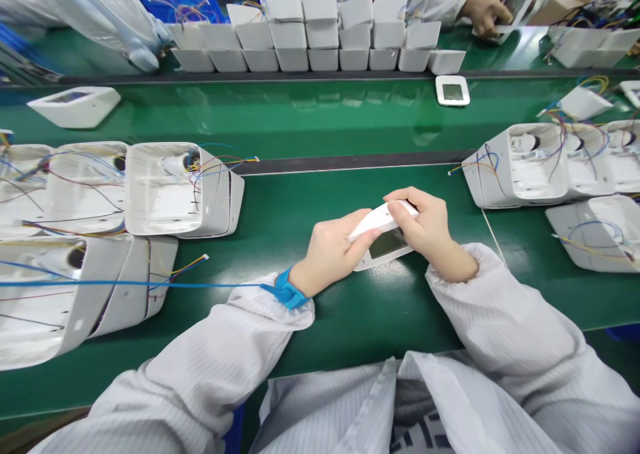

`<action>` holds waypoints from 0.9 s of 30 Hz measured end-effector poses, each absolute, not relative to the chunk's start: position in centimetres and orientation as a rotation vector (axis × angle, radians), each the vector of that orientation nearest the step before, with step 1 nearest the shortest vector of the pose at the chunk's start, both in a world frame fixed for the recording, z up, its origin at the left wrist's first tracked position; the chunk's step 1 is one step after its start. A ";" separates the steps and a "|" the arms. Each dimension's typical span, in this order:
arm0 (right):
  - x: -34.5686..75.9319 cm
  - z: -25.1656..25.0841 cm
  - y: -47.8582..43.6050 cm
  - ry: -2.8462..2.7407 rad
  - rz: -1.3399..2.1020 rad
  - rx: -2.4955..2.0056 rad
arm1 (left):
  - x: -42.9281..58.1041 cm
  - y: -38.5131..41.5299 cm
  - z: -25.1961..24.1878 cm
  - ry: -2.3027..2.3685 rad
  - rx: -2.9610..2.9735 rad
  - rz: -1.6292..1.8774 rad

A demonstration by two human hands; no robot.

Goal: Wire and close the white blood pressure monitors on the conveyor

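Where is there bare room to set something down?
Bare green tabletop lies between the left housings and left hand, and between the right hand and right housings. It's crowded among the housings; a blue cord crosses at left.

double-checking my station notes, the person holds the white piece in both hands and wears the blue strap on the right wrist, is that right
Not quite: in the head view, the blue strap is on the left wrist. The left hand and right hand do both hold the white piece.
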State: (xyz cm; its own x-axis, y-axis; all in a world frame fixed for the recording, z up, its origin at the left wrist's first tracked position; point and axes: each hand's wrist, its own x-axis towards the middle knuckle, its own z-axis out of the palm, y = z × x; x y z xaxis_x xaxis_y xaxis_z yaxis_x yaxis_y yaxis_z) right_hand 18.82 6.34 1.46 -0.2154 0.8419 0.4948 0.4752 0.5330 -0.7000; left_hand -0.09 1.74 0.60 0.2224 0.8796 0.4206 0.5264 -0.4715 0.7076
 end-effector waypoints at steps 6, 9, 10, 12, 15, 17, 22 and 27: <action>19.1 0.4 7.1 -1.970 0.530 -1.273 | -0.3 3.0 -0.3 1.381 1.588 1.301; 19.3 0.5 7.5 -2.087 0.560 -1.350 | -0.2 3.0 -0.6 1.367 1.516 1.302; 19.4 0.5 7.6 -2.098 0.571 -1.349 | -0.2 3.0 -0.6 1.360 1.511 1.296; 19.4 0.5 7.7 -2.086 0.580 -1.335 | -0.2 2.9 -0.6 1.356 1.510 1.285; 19.4 0.3 7.8 -2.036 0.620 -1.316 | -0.4 3.1 -0.6 1.365 1.495 1.282; 19.4 0.1 7.9 -1.993 0.677 -1.306 | -0.5 3.3 -0.6 1.358 1.459 1.293; 19.0 -0.1 7.9 -1.742 0.951 -1.182 | -1.0 4.0 -1.2 1.290 1.329 1.393; 18.2 -0.9 7.5 -1.660 1.348 -1.057 | -1.4 4.7 -1.8 1.349 1.289 1.582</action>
State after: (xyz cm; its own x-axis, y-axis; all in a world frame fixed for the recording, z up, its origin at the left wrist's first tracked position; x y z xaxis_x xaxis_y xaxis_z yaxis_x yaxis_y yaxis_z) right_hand 18.21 7.51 -0.88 -0.3880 0.9205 0.0454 0.1445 0.1094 -0.9834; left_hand -1.40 4.70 -1.82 -0.2771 0.9281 0.2488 0.0994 -0.2299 0.9681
